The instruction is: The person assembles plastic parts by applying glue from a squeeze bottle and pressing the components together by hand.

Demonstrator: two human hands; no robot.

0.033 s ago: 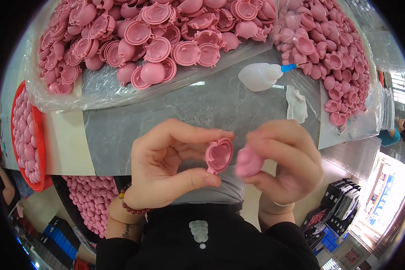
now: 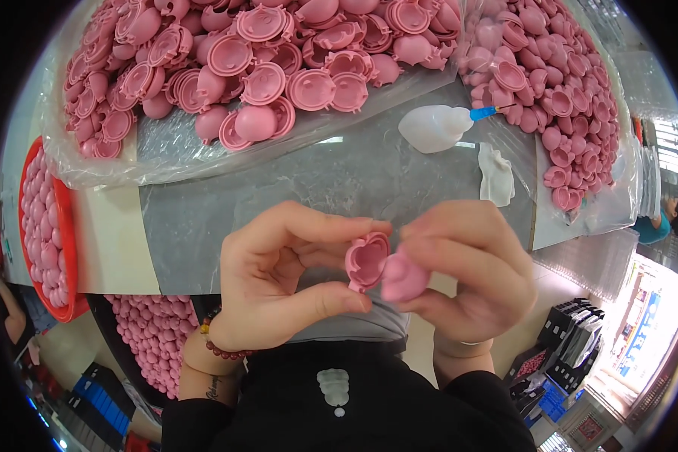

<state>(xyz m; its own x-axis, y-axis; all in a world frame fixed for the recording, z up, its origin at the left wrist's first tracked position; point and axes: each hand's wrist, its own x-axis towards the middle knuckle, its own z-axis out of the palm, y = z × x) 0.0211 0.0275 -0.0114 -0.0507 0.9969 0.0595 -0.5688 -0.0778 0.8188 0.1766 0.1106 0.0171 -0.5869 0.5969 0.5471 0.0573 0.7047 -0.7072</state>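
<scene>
My left hand point(image 2: 267, 282) pinches a hollow pink plastic half-shell point(image 2: 367, 260) between thumb and fingertips, its open side turned to the right. A rounded pink plastic piece point(image 2: 405, 277) is gripped in my right hand point(image 2: 478, 275), close against the shell's right edge. Whether the two pieces touch, I cannot tell. Beyond my hands a large heap of pink cup-shaped shells point(image 2: 264, 83) lies on clear plastic sheeting. To the far right spreads a second heap of pink rounded pieces point(image 2: 576, 113).
A white squeeze bottle point(image 2: 433, 128) with a blue needle tip lies on the grey tabletop point(image 2: 309, 181), near a crumpled white cloth point(image 2: 495, 175). At left is a red basin point(image 2: 69, 248) of pink balls. Below the table edge, a black container holds more pink balls point(image 2: 154, 339).
My right hand has moved a little left, bringing the rounded pink piece up to the half-shell. My left hand has hardly moved.
</scene>
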